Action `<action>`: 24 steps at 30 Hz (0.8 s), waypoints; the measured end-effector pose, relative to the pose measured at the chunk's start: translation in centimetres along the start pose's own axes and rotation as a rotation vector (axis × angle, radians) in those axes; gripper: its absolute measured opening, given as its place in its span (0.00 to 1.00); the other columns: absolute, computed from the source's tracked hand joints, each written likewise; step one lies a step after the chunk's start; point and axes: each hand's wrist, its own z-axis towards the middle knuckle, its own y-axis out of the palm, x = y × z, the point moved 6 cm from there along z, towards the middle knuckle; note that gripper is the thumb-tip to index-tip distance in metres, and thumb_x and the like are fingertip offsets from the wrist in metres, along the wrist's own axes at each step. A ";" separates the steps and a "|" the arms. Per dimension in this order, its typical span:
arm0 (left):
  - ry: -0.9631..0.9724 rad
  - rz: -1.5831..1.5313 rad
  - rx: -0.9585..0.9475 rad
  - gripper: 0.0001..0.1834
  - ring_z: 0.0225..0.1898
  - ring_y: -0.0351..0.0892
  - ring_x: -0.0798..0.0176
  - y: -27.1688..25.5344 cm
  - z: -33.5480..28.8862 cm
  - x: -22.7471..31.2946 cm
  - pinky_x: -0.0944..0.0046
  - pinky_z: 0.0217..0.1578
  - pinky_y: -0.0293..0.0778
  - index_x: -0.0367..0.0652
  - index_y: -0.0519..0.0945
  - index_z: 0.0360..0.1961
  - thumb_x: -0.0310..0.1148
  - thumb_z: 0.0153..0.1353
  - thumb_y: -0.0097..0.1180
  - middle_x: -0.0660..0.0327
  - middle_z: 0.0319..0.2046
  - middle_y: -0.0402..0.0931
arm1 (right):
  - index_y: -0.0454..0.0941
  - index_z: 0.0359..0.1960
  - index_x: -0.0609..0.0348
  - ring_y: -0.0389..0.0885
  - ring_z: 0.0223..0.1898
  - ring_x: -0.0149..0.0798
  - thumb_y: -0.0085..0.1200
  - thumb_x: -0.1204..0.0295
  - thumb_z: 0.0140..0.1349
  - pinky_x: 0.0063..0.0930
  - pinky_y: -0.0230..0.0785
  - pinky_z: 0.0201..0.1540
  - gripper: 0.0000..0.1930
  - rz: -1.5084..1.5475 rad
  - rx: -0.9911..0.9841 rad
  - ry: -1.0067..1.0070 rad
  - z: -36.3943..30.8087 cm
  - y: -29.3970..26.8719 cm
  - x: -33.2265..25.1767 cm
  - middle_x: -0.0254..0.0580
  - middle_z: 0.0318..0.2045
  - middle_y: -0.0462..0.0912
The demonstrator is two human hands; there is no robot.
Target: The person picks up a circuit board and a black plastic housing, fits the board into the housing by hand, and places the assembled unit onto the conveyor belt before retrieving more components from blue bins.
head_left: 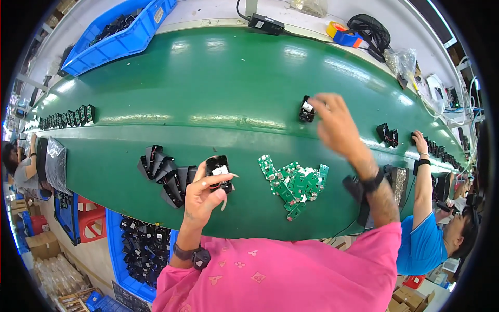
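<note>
My left hand [201, 200] grips a small black plastic housing [218, 171] with a white label inside, held up over the near part of the green table [208, 218]. A second black housing [305, 115], also with a white label, is on the table farther off to the right. My right hand [335, 122] is beside it, slightly blurred, fingers apart and their tips over its edge; contact is unclear. Between my arms lies a loose pile of green circuit boards [301, 184]. Several empty-looking black housings [169, 174] are bunched left of my left hand.
A blue crate [117, 44] of black parts stands far left; another blue bin [143, 249] of black parts is beside me. Rows of housings [67, 118] line the table's left end. A co-worker's hand [419, 140] touches parts at right. Tape [338, 30] lies at back.
</note>
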 end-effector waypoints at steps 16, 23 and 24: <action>-0.127 0.242 -0.200 0.16 0.29 0.64 0.78 3.3 1.1 -0.4 0.74 0.27 0.60 0.38 0.85 0.49 0.34 0.71 0.50 0.62 0.52 0.73 | 0.72 0.50 0.64 0.85 0.35 0.40 0.63 0.78 0.56 0.31 0.77 0.39 0.20 0.711 -0.512 0.499 -2.1 6.6 -8.4 0.44 0.34 0.82; -0.043 0.490 -0.159 0.16 0.34 0.72 0.68 4.8 2.5 0.1 0.70 0.35 0.68 0.37 0.83 0.52 0.31 0.71 0.48 0.58 0.48 0.75 | 0.71 0.48 0.69 0.87 0.33 0.37 0.53 0.78 0.67 0.22 0.80 0.34 0.10 1.537 -0.003 0.767 -4.2 4.5 -9.0 0.46 0.34 0.84; -0.105 0.483 -0.188 0.14 0.37 0.76 0.65 5.1 2.6 0.2 0.67 0.37 0.71 0.35 0.83 0.50 0.27 0.70 0.48 0.56 0.48 0.75 | 0.71 0.47 0.69 0.88 0.34 0.39 0.51 0.78 0.68 0.23 0.82 0.35 0.09 1.543 0.041 0.758 -4.5 4.5 -9.2 0.49 0.36 0.85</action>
